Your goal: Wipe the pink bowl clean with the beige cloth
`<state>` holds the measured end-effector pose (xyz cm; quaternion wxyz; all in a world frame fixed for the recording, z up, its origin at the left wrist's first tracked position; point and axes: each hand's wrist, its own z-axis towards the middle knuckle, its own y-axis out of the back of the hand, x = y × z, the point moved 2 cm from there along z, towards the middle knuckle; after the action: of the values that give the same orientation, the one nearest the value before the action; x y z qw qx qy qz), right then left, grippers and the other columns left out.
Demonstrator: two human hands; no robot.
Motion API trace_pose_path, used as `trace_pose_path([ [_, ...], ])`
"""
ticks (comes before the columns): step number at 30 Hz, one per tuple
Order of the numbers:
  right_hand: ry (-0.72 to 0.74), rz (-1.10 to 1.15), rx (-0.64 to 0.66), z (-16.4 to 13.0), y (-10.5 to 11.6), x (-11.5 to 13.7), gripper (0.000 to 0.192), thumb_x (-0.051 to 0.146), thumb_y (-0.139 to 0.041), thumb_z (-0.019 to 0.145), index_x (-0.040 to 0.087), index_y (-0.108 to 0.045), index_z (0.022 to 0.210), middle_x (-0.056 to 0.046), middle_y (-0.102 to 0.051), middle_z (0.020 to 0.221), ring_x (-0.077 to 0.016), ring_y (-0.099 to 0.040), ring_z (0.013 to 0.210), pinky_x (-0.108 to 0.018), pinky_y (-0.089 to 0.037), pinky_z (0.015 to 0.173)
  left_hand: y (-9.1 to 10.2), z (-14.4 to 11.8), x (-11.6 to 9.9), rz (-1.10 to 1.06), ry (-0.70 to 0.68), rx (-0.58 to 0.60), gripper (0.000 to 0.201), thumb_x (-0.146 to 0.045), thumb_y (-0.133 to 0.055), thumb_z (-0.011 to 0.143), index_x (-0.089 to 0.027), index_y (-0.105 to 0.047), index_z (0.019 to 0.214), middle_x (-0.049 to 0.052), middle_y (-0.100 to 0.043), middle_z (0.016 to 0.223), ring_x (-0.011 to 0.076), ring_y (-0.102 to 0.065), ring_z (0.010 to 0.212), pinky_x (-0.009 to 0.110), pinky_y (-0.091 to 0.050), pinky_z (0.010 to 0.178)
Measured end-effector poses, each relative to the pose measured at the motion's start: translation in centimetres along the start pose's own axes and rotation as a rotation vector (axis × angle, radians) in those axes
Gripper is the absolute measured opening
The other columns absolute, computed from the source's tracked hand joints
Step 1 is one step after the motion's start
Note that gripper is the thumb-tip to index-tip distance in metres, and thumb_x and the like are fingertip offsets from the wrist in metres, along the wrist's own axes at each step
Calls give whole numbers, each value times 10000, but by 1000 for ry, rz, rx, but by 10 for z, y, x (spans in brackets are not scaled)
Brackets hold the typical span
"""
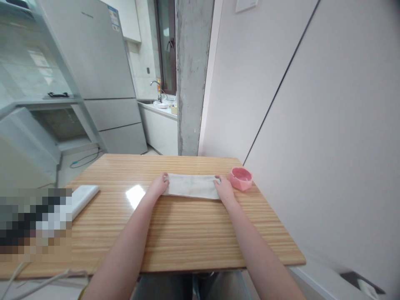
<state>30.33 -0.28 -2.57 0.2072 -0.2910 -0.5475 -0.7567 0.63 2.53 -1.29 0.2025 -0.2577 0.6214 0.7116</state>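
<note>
A long, narrow strip of folded off-white cloth [191, 186] lies across the wooden table [193, 237]. My left hand [161, 184] grips its left end, the fingertips curled over the short edge. At the opposite end, my right hand [223, 188] holds the cloth with thumb and fingers pinched at the edge. Between the two hands the strip looks flat and fairly straight. A pink faceted bowl [240, 179] stands just to the right of my right hand, close to the table's right edge.
On the left of the table lies a white flat object [84, 196], partly covered by a pixelated patch. White cables [46, 283] hang at the front left edge. A pale wall [312, 146] borders the right side. Beyond the table stand a fridge [93, 54] and a sink counter [159, 125].
</note>
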Motion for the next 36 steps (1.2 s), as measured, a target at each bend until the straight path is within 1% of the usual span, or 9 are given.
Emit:
trace_pose_path([
  [7,-29,2,20,1,0,-1,251,256,-474,824,159,-629,996,-101,-676,1000,-212,-609,963,-331,-435,875,7,-1,-4,52,7,10,346,-263,-426,843,-136,-590,1121,156,-628,1172,268,-571,1116,353,-403,956],
  [10,-9,20,1,0,-1,-1,297,233,-461,813,161,-601,1065,-107,-654,1078,-210,-590,1020,-331,-422,910,8,-5,-9,54,13,25,427,-291,-461,826,-119,-524,1212,173,-601,1215,276,-571,1122,356,-420,938],
  [17,40,-7,22,-4,-2,3,517,122,-486,692,121,-502,1209,-138,-560,1172,-219,-518,1110,-328,-383,965,15,-13,-13,76,7,57,622,-72,-536,673,-129,-443,1285,154,-633,1154,256,-597,1072,308,-450,894],
  [22,71,-18,45,-6,-6,7,456,57,-481,673,163,-571,1107,-111,-539,1112,-197,-547,991,-302,-416,896,29,-17,-21,90,-53,-164,548,-70,-455,732,-107,-439,1278,168,-592,1136,270,-555,1085,365,-425,930],
  [27,161,-49,219,-11,-18,18,226,130,-504,751,181,-648,917,-66,-568,1030,-174,-549,937,-295,-409,859,17,-32,-60,-93,-286,-334,414,-137,-448,800,-146,-499,1211,109,-573,1078,220,-553,1011,335,-436,927],
  [29,197,-26,245,-13,-23,24,215,165,-528,765,182,-652,940,-64,-566,1033,-163,-552,908,-286,-412,837,-2,-41,-79,-144,-382,-275,393,-118,-444,798,-164,-517,1181,107,-549,1136,211,-533,1058,331,-422,951],
  [32,274,36,276,-17,-27,32,233,157,-536,767,190,-650,968,-64,-573,1036,-149,-556,880,-278,-418,821,-39,-53,-99,-128,-560,-29,347,-78,-434,783,-189,-573,1081,101,-563,1119,212,-528,1058,349,-421,944],
  [34,301,69,293,-18,-28,35,253,117,-528,751,189,-649,962,-63,-584,1022,-150,-555,900,-274,-417,827,-57,-58,-102,-99,-610,118,327,-60,-446,760,-192,-590,1022,96,-579,1069,214,-547,1003,357,-439,908],
  [36,292,86,303,-19,-27,36,248,102,-523,740,185,-648,937,-57,-593,987,-152,-554,909,-273,-414,834,-65,-59,-98,-88,-606,160,325,-52,-459,740,-191,-579,1008,95,-570,1064,213,-553,971,359,-449,883],
])
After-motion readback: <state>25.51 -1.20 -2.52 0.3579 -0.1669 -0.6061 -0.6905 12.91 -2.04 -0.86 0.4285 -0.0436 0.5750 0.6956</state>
